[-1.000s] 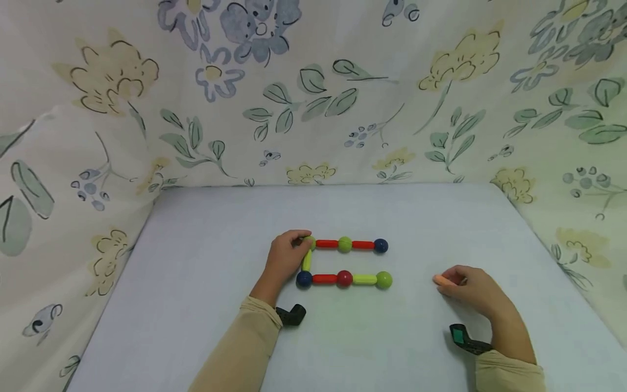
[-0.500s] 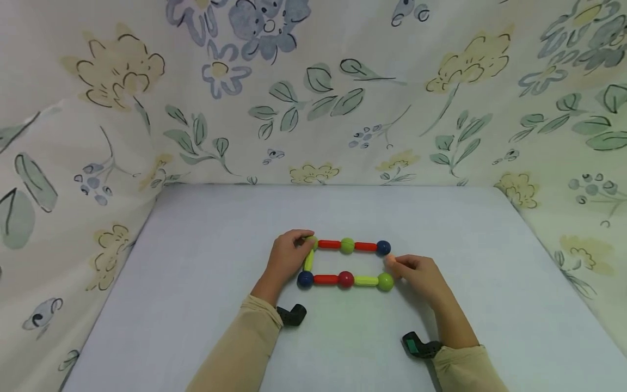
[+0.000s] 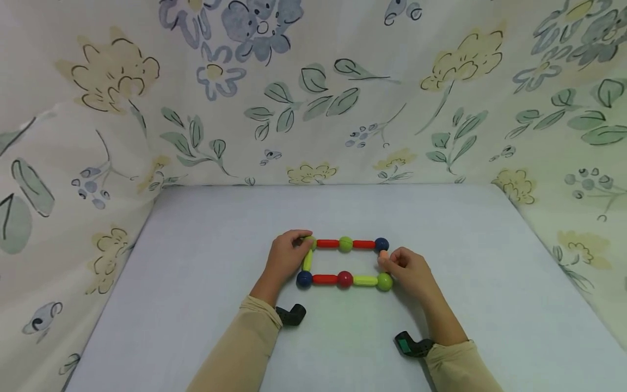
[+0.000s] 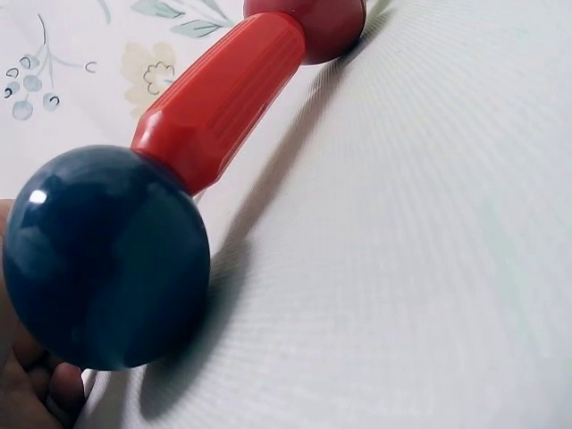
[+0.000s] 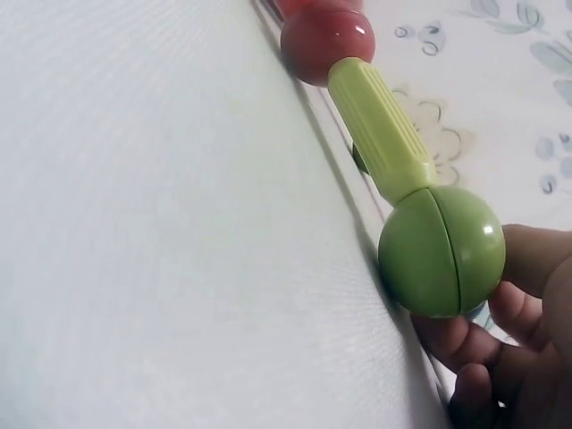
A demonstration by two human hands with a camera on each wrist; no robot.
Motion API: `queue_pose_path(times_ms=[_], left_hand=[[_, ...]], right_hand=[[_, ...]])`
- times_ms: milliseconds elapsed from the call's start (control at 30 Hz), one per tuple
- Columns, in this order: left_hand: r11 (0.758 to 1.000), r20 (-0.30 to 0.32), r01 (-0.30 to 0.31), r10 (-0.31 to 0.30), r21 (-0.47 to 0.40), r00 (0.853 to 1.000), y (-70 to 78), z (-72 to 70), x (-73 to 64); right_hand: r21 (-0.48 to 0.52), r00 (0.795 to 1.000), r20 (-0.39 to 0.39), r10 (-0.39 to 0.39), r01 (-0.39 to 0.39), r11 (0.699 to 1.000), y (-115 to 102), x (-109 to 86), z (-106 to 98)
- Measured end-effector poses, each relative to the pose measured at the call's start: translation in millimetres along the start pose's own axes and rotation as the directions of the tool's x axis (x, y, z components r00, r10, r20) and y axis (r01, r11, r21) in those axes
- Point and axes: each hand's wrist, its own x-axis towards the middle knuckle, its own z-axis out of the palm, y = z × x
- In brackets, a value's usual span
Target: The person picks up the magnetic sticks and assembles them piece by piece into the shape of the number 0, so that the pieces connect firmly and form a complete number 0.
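A frame of coloured balls and rods, like a magnetic building set, lies on the white table. My left hand (image 3: 285,255) pinches the green ball (image 3: 311,240) at its far left corner. On the right side, my right hand (image 3: 412,273) pinches a short orange rod (image 3: 383,254) between thumb and fingers. This rod stands between the dark blue ball (image 3: 381,244) at the far right corner and the near right green ball (image 5: 438,252). Red rods run along the far side. The near side has a blue ball (image 4: 105,259), a red rod (image 4: 228,100), a red ball (image 3: 345,279) and a yellow-green rod (image 5: 380,125).
White table (image 3: 220,218) surrounds the frame on all sides. A floral cloth (image 3: 313,98) hangs behind the table's far edge and along both sides. Each wrist carries a black camera mount (image 3: 412,345), close above the tabletop.
From the right, my right hand has come leftward with the orange rod, bringing it up to the gap at the frame's right side. My left hand stays at the far left green ball.
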Motion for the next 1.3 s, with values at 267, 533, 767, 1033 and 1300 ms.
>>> queue_pose_path(times_ms=[267,533,767,1033,1300], left_hand=[[1.000,-0.004,-0.014,0.014,0.004,1.000,1.3,1.1,1.7],[1.000,-0.006,-0.001,0.001,0.011,1.000,-0.6,-0.7,1.0],[1.000,0.000,0.024,-0.024,0.005,1.000,-2.7,0.0,-0.5],[1.000,-0.005,0.001,-0.001,0.000,1.000,-5.5,2.2,0.0],[1.000,-0.005,-0.023,0.023,-0.017,1.000,-2.0,3.8,-0.6]], right_hand=[[-0.041,0.998,0.014,-0.067,0.068,0.997,5,-0.2,3],[0.026,0.941,0.190,-0.280,0.280,0.960,14,-1.8,-7],[-0.059,0.898,0.248,-0.363,0.388,0.920,19,-3.9,-10],[-0.023,0.900,0.221,-0.377,0.391,0.920,20,-6.9,-7],[-0.014,0.912,0.182,-0.368,0.377,0.926,23,-5.7,-10]])
